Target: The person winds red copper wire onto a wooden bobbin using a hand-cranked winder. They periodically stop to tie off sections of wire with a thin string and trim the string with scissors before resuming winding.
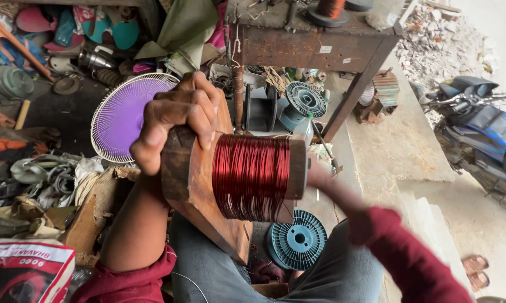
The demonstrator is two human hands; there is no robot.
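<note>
Red wire coil (252, 177) on wooden former (192, 185), left hand (177, 115) clamped there, right hand (315, 175) unclear.

A rusty metal table (314, 47) stands on thin legs at the far side, with a wire spool (328, 8) on top. To its left, clutter covers the dark floor: a round fan guard with a purple centre (121, 115), rags, cables and a printed sack (26, 269). Teal plastic spools (297, 241) lie low down. On the right a pale concrete step (401, 140) catches daylight, with rubble (438, 45), a parked motorbike (483, 129) and sandals (476, 269) beyond.
</note>
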